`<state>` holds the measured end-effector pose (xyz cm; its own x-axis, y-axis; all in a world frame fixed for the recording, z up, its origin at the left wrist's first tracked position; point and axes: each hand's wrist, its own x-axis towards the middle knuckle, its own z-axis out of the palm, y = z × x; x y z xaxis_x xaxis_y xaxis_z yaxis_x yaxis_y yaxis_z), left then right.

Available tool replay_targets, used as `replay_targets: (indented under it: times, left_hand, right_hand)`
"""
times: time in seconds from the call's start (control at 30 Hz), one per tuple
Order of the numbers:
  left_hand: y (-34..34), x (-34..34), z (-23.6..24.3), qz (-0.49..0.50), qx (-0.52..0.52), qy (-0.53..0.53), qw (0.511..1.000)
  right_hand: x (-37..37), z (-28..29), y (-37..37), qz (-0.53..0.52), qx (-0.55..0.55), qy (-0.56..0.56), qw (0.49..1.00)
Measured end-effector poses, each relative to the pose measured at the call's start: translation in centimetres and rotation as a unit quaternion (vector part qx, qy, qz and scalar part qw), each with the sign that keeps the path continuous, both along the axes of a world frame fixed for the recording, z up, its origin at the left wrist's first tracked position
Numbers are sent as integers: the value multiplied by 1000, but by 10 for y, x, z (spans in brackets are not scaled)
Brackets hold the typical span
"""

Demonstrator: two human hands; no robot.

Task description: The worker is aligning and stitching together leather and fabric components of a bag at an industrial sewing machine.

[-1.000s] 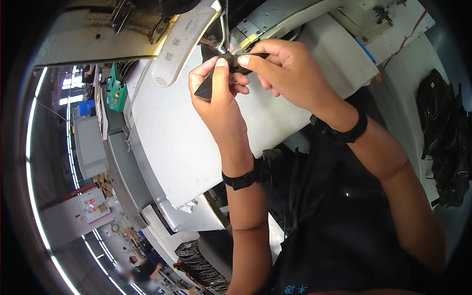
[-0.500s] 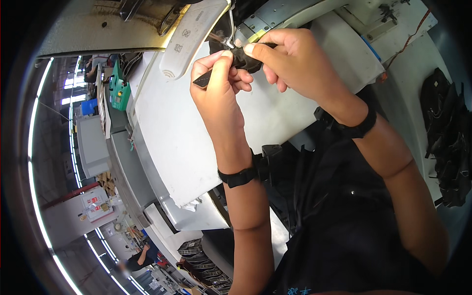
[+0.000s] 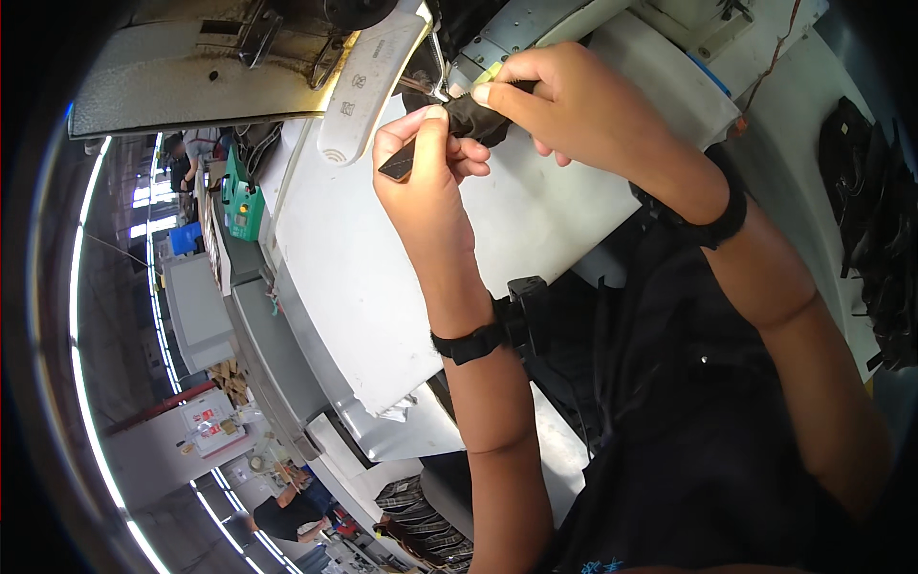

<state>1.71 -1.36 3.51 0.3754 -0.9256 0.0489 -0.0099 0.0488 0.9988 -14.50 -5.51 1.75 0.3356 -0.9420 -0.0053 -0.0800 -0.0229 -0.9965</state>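
A small piece of dark fabric [image 3: 475, 122] is stretched between my two hands, close to the metal presser part of a sewing machine [image 3: 441, 72]. My left hand [image 3: 421, 158] pinches its left part between thumb and fingers, and a flat dark strip end pokes out below the fingers. Thumb and forefinger of my right hand [image 3: 555, 100] grip the fabric's right upper edge. The palm sides of both hands hide part of the cloth. A pale machine cover [image 3: 368, 91] stands just left of my left hand.
Below my hands spreads a white work surface [image 3: 354, 277]. Dark fabric pieces [image 3: 856, 210] lie in a heap at the far right. A green device [image 3: 242, 196] stands beyond the table at left. Another person [image 3: 287, 512] is in the background at lower left.
The view has shifted slightly, so the background sits a little further right and lower. Both hands keep their pinch on the fabric; the right hand's lower fingers have curled in somewhat.
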Motion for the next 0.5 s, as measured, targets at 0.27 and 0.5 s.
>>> replay_targets:
  times: [0.27,0.5]
  left_hand:
    - [0,2,-9,-17,-26,18,999]
    - [-3,10,-7,-33,-21,33,999]
  right_hand:
    - [-4,-7,0,-30,-115,64,991]
    - [-3,-1,-8,-48,-170,115,978]
